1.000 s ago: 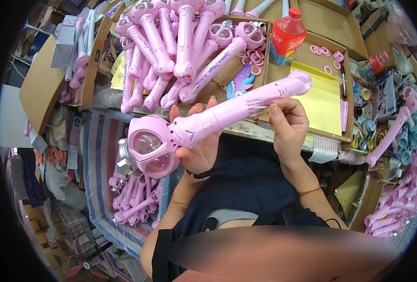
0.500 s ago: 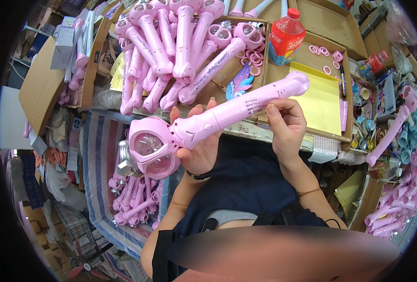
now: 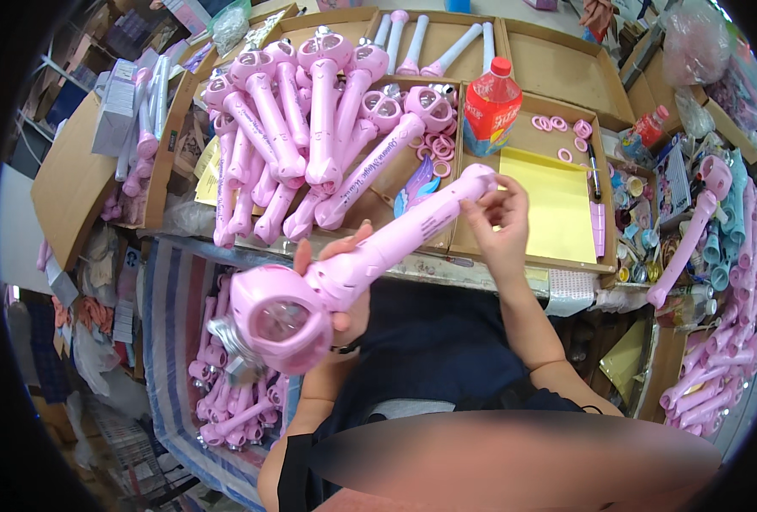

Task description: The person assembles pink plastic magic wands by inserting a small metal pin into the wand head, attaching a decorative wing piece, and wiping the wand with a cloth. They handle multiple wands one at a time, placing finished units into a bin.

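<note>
A pink toy wand with a round, clear-windowed head and a silvery part at its side lies slantwise across my hands. My left hand is wrapped around it from beneath, just behind the head; the palm is partly hidden. At the far end of the handle, my right hand pinches the tip between thumb and fingers. Beyond the wand, a big heap of similar pink wands rests on the bench, and a purple-blue wing piece lies beside it.
A red-capped bottle stands by a cardboard tray with yellow paper, pink rings and a pen. More wands fill a striped bag at lower left. Another pile of pink wands is on the right.
The wand has tilted more steeply, its head lower in the picture. My right hand has shifted along the handle to its tip. The whole view has moved slightly.
</note>
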{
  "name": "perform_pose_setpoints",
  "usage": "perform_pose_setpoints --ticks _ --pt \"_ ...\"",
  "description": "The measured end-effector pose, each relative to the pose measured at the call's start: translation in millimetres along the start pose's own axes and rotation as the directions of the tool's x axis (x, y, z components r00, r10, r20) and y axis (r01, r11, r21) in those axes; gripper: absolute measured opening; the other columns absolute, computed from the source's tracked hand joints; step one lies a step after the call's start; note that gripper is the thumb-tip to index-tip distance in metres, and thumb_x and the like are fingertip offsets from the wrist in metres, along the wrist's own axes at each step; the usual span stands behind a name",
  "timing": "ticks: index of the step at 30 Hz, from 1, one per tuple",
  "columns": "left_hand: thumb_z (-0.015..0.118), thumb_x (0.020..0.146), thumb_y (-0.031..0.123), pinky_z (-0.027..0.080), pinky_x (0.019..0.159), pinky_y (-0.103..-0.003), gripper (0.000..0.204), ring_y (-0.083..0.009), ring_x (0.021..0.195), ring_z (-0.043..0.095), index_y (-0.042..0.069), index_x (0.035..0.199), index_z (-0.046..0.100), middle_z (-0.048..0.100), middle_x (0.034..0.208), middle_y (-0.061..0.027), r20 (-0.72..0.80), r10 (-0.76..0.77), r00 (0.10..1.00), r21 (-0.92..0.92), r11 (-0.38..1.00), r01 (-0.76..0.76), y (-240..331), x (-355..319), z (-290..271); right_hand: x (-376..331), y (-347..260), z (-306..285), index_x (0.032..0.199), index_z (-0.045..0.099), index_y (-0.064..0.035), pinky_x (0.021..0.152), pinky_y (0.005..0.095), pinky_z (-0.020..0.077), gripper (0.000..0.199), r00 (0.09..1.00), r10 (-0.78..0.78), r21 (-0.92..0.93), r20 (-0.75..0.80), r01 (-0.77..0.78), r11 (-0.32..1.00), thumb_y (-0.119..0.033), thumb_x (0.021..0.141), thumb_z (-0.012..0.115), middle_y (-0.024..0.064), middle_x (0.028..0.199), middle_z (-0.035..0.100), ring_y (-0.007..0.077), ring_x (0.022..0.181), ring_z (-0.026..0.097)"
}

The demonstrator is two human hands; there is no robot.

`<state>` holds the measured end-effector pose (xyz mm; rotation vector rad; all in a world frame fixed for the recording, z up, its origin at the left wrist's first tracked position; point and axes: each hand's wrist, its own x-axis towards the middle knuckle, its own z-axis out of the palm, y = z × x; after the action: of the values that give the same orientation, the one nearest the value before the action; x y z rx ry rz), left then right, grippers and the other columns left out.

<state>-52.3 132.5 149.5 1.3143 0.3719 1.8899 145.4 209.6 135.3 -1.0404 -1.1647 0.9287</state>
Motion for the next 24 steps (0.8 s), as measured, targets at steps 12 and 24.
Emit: perform_pose_setpoints --ticks 12,24 --pt "0.051 0.087 0.060 0.040 0.103 -0.047 0.086 -0.0349 0.121 0.051 0.006 0.147 0.021 0.048 0.134 -0.0214 0.129 -0.425 0.896 -0.124 0.890 0.440 49 150 -19 23 -37 -8 0.121 0.053 0.0000 0.084 0.0351 0.0486 0.057 0.586 -0.060 -0.068 0.808 0.193 0.979 -0.019 0.073 0.077 0.0166 0.104 0.062 0.0250 0.095 0.062" --pt "0.056 0.096 0.033 0.044 0.079 -0.029 0.056 -0.0122 0.083 0.055 -0.004 0.133 0.037 0.058 0.092 -0.0076 -0.315 0.056 0.947 0.523 0.843 0.124 -55 106 32 -32 12 60 0.120 0.052 -0.0018 0.073 0.0396 0.0521 0.058 0.950 -0.250 -0.332 0.187 0.301 0.894 -0.020 0.072 0.077 0.0183 0.096 0.063 0.0325 0.085 0.065"
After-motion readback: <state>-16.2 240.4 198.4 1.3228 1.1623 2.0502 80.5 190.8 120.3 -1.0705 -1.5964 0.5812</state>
